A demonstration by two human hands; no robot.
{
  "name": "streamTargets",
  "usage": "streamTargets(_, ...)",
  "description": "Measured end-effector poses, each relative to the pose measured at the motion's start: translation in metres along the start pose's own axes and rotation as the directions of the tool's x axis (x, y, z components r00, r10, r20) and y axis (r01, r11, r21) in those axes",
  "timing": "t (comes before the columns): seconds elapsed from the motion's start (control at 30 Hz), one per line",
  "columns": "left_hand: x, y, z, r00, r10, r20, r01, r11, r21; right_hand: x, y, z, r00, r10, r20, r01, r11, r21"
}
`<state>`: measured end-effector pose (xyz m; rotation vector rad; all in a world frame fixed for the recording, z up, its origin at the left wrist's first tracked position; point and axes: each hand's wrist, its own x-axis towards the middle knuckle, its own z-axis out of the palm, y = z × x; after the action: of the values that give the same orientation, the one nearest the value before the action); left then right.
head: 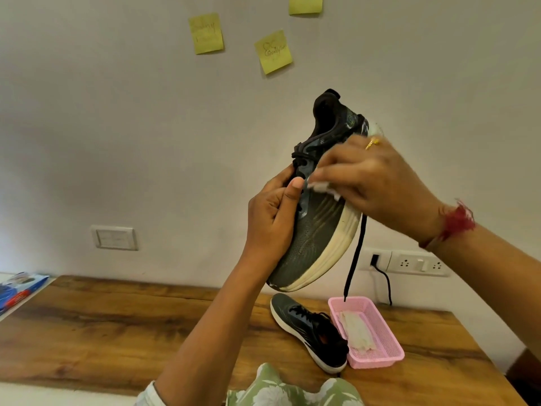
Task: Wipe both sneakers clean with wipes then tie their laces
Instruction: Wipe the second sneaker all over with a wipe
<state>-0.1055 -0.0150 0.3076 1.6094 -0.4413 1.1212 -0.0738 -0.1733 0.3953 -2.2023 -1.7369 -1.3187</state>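
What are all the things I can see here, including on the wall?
Held sneaker: 1, dark grey, cream sole, raised above table
Second sneaker: 1, dark, white sole, on table beside basket
Wipe: 1, white, against held sneaker
Lace: 1, black, dangling over basket
Basket: 1, pink, table right
Basket wipes: count unclear, whitish, inside basket
Table: 1, brown wood
Sticky notes: 3, yellow-green, wall
Switch plate: 1, white, wall left
Socket strip: 1, white, wall right
Package: 1, blue, left edge
Left hand: grips held sneaker
Right hand: holds wipe
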Motion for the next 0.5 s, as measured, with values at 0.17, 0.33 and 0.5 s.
streamTargets(0.17,-0.001,-0.002,-0.003,1.0,-0.012,-0.017,0.013,1.0,0.014,-0.004,-0.011,0.002,0.997,-0.066,0.03,0.062,0.991,0.117)
streamTargets(0.33,-0.002,-0.001,-0.001,0.999,-0.037,-0.011,0.038,0.999,0.037,-0.001,0.007,0.001,0.998,0.059,0.005,-0.059,0.998,0.016)
streamTargets(0.5,-0.005,-0.002,-0.005,1.0,-0.018,-0.002,0.018,0.999,0.036,-0.01,-0.014,0.004,0.995,-0.054,0.083,0.041,0.988,0.15)
